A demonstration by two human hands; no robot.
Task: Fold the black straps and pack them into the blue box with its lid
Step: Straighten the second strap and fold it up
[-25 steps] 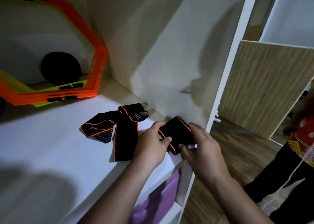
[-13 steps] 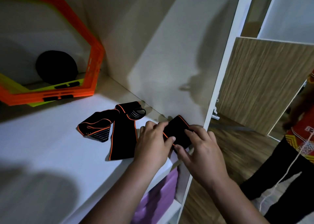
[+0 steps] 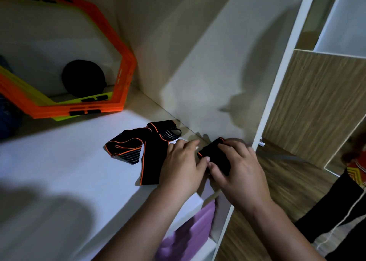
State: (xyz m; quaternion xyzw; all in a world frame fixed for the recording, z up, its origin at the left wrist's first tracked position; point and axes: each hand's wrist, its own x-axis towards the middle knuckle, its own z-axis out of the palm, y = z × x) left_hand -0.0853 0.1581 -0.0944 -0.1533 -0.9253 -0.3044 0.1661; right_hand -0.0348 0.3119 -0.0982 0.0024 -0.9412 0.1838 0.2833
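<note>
A black strap with orange edging (image 3: pixel 150 153) lies loosely bent on the white shelf (image 3: pixel 69 171). Its near end runs under my left hand (image 3: pixel 182 165). A small folded black strap bundle (image 3: pixel 213 153) sits at the shelf's right corner against the side wall. My right hand (image 3: pixel 237 169) lies over the bundle and grips it. The thumb and fingers of my left hand pinch the bundle's left edge. No blue box or lid shows in this view.
Orange and yellow hexagonal rings (image 3: pixel 83 94) lean at the back left, with a black round object (image 3: pixel 83 78) behind them. Purple cloth (image 3: pixel 188 233) sits on the shelf below. A wooden cupboard door (image 3: pixel 316 106) stands open at right. A person (image 3: pixel 354 181) stands at the far right.
Both hands have closed in over the folded bundle and pressed it lower onto the shelf corner; my right hand now covers more of it. The long strap has not moved.
</note>
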